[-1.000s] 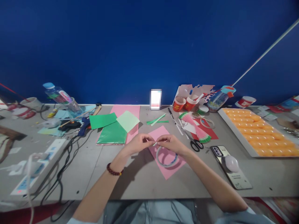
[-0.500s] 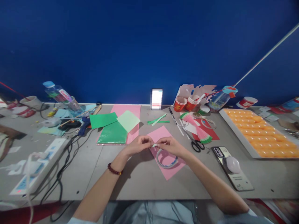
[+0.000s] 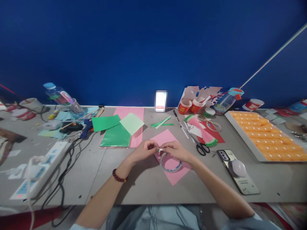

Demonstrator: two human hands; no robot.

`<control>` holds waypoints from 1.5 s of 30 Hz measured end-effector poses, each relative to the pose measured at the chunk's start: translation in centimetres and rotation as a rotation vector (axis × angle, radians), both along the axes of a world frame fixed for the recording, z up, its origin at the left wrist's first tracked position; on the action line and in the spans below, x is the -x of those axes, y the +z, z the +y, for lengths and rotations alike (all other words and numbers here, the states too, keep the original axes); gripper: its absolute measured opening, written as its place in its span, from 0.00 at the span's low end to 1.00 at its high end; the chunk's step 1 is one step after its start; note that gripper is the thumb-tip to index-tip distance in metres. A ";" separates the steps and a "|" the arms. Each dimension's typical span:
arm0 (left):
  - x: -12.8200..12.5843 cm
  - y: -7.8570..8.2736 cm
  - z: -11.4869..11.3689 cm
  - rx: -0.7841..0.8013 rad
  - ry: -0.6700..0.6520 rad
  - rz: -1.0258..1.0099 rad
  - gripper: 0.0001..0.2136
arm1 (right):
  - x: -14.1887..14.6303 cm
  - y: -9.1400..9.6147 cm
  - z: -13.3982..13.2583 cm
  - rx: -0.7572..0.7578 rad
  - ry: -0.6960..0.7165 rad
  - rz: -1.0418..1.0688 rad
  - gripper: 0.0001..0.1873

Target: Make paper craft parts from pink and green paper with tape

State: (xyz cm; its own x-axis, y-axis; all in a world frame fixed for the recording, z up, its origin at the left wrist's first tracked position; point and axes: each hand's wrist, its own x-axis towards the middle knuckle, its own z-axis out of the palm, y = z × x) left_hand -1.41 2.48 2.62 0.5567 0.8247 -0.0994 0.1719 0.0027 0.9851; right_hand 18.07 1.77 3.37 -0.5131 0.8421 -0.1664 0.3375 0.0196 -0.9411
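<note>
Both hands meet over a square of pink paper on the grey table. My right hand pinches a small pale strip, perhaps tape or paper; it is too small to name surely. Close to its left, my left hand is closed, its thumb and curled fingertips together; whatever they hold is hidden. Under the right hand, a roll of tape lies on the pink paper, its upper part covered by the fingers.
Green sheets and a pale green square lie left. Green strips sit behind the hands. To the right are scissors, a phone, red paper cups and a tray of orange balls. A power strip stands far left.
My left hand has turned slightly, its fingers more curled and its fingertips a little off the pale strip. The strip has shifted slightly right with my right fingers.
</note>
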 end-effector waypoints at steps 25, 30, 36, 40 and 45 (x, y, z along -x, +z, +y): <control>-0.8 -0.8 -0.2 0.109 0.150 -0.126 0.07 | 1.3 -2.3 -0.4 -0.074 -0.314 0.180 0.08; -0.7 -0.8 -0.1 0.042 0.185 -0.113 0.05 | 1.5 -2.1 -0.6 -0.093 -0.319 0.170 0.05; -0.7 -0.9 -0.1 0.062 0.191 -0.132 0.03 | 1.7 -1.0 -0.9 -0.137 -0.333 0.121 0.02; -0.7 -1.0 -0.1 0.077 0.182 -0.153 0.02 | 1.8 -0.9 -1.0 -0.182 -0.326 0.091 0.02; -0.8 -0.8 -0.1 0.090 0.197 -0.158 0.04 | 1.9 -0.8 -1.2 -0.298 -0.295 0.019 0.03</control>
